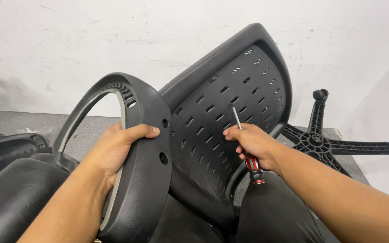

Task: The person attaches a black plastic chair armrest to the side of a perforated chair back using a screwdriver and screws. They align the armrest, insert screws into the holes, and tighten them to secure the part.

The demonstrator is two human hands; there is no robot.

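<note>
Left hand (pixel 122 146) grips black armrest (pixel 142 148); right hand (pixel 251 141) grips red-handled screwdriver (pixel 247 150).

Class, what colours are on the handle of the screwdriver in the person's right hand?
Red and black, seen in the head view: the screwdriver handle sticks out below the right hand.

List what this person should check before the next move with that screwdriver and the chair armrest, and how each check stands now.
1. Left hand firmly grips the armrest: ok.
2. Right hand holds the screwdriver: ok.
3. Armrest screw holes in view: ok.
4. Screws at hand: cannot tell, none visible.
5. Chair back steady: cannot tell.
6. Screwdriver tip on a screw: not ok, it points up in free air.
</note>
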